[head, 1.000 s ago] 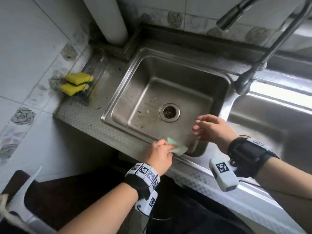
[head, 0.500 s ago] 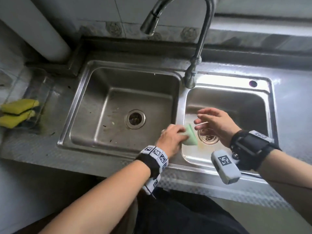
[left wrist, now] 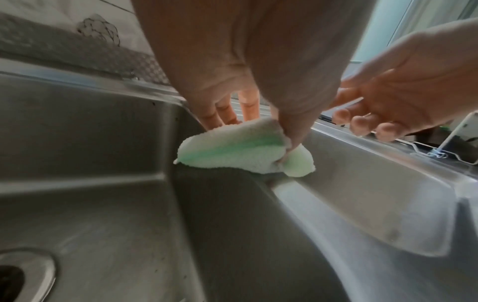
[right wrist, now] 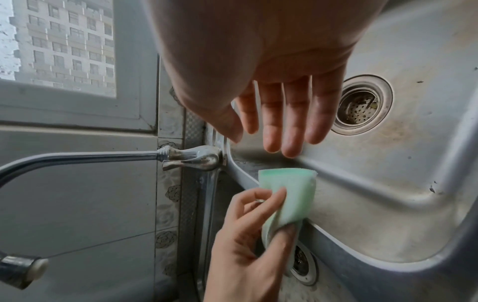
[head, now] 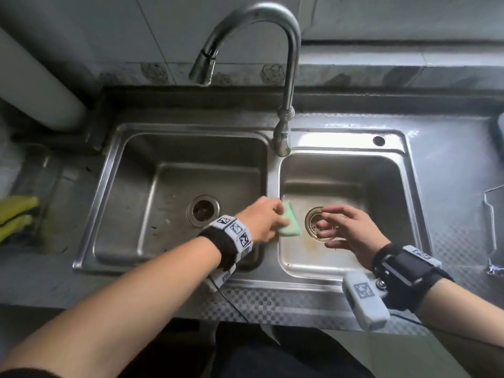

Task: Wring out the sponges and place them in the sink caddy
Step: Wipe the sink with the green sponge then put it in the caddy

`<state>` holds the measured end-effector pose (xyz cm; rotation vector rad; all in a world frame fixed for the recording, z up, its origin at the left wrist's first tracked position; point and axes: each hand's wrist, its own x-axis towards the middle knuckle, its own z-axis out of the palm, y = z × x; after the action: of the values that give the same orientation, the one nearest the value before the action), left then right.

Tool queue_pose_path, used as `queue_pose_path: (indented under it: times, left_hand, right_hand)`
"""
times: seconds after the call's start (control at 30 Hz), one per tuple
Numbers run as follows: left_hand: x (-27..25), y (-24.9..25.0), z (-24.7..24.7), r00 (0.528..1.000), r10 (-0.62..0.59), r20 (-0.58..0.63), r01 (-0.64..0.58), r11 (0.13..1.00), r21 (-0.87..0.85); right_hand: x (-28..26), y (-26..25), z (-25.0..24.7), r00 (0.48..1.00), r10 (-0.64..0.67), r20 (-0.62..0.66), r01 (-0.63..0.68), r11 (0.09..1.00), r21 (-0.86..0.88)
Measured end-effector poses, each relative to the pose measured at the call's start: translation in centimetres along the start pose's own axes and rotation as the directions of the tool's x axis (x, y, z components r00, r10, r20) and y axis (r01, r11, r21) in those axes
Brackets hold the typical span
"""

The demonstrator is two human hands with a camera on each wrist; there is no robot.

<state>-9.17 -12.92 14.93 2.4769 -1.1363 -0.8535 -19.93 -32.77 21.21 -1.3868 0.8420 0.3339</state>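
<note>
My left hand pinches a folded pale green sponge over the divider between the two steel basins; the sponge bends between thumb and fingers, and it shows as a green fold in the right wrist view. My right hand hovers just right of it above the right basin's drain, fingers loosely spread and empty, not touching the sponge. Two yellow sponges lie in a clear caddy at the far left of the counter.
A curved steel faucet rises behind the divider, its spout over the left basin. A white pipe stands at the back left. A wire rack sits on the counter at the right edge.
The left hand has carried the green sponge rightward from the left basin's front rim to the divider. The right hand stays beside it over the right basin. The view has swung right.
</note>
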Motion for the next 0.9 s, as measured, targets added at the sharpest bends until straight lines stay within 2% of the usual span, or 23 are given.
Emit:
queue_pose_path:
  times: [0.03, 0.1, 0.2, 0.37, 0.57, 0.63, 0.7, 0.83, 0.9]
  left_hand:
    - [-0.3, -0.1, 1.0, 0.999, 0.042, -0.007, -0.042, 0.999, -0.005]
    - [0.9, -1.1, -1.7, 0.995, 0.036, -0.096, -0.033, 0.999, 0.024]
    - [2.5, -0.9, -2.6, 0.974, 0.006, -0.228, -0.001, 1.000, 0.024]
    - [6.4, -2.9, -5.0, 0.951, -0.045, -0.305, 0.058, 0.998, 0.033]
    - [7.8, -6.2, -8.7, 0.937, 0.057, -0.346, 0.001, 0.986, 0.166]
    - [8.1, -7.1, -10.1, 0.943, 0.118, -0.310, -0.030, 0.961, 0.275]
    - [8.9, -8.9, -11.0, 0.963, 0.139, -0.233, -0.064, 0.950, 0.305]
    - [10.2, -11.1, -14.6, 0.960, 0.095, -0.263, 0.021, 0.914, 0.406]
    - [10.6, -11.7, -15.3, 0.962, 0.107, -0.252, 0.001, 0.919, 0.394]
  right_hand:
    - [-0.6, 0.7, -0.1, 1.000, 0.023, -0.004, -0.023, 1.000, 0.015]
    - [0.2, -0.7, 0.3, 1.000, -0.007, -0.023, 0.008, 1.000, 0.029]
    - [-0.3, 0.1, 0.4, 0.999, 0.047, -0.018, -0.047, 0.998, 0.030]
    - [1.3, -0.7, 2.2, 0.999, 0.048, -0.026, -0.046, 0.997, 0.059]
    - [2.8, -0.5, 3.3, 0.997, 0.075, -0.007, -0.075, 0.995, 0.067]
    - [3.1, -0.5, 3.4, 0.996, 0.091, -0.009, -0.090, 0.994, 0.067]
    - [3.5, -0.5, 3.7, 0.995, 0.102, -0.005, -0.102, 0.992, 0.071]
    - [4.9, -1.4, 6.1, 0.997, 0.080, 0.023, -0.081, 0.995, 0.057]
    - [5.8, -2.5, 8.2, 0.998, 0.040, 0.041, -0.042, 0.998, 0.050]
